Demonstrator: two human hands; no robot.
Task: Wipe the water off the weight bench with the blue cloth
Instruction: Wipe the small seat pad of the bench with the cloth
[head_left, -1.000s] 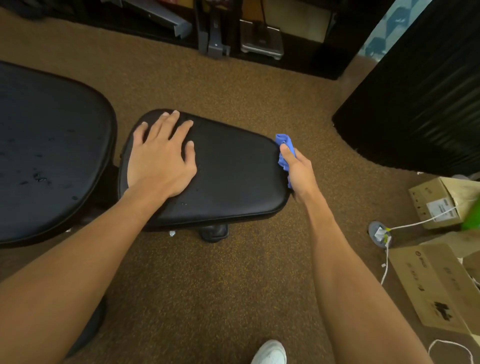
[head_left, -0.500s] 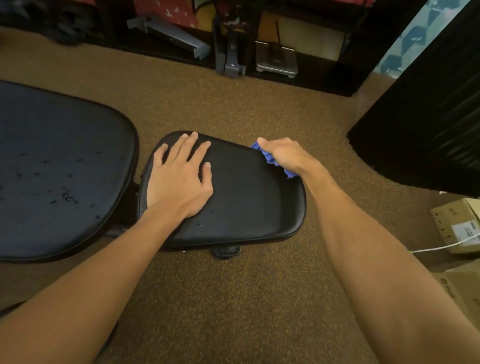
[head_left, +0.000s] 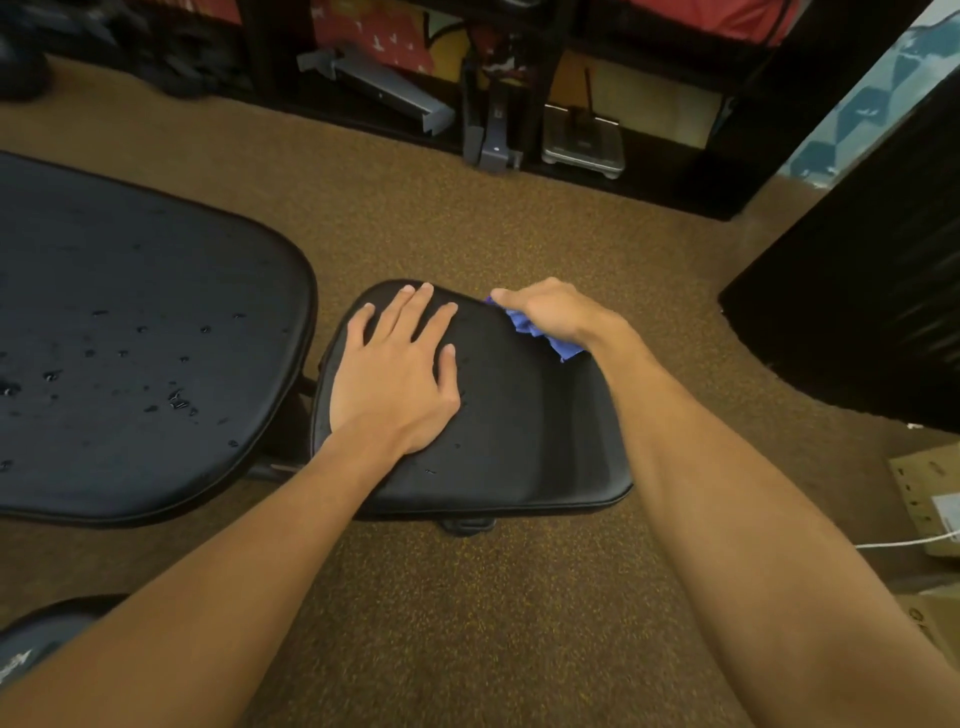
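The weight bench has two black padded parts: a small seat pad (head_left: 524, 441) in the middle and a larger back pad (head_left: 130, 338) at the left, dotted with water drops. My left hand (head_left: 397, 379) lies flat on the left half of the seat pad, fingers spread. My right hand (head_left: 550, 312) grips the crumpled blue cloth (head_left: 540, 335) and presses it on the far right edge of the seat pad. Most of the cloth is hidden under the hand. A few small drops sit near the seat pad's front.
Brown carpet (head_left: 493, 597) surrounds the bench. A dark shelf unit along the back holds a metal bracket (head_left: 384, 88) and a scale (head_left: 582, 140). A black panel (head_left: 872, 291) stands at the right. Cardboard boxes (head_left: 924, 493) and a white cable (head_left: 904, 543) lie at the right edge.
My right hand with the cloth has swept from the seat pad's right end up along its far edge toward the left. My left hand has stayed flat on the pad.
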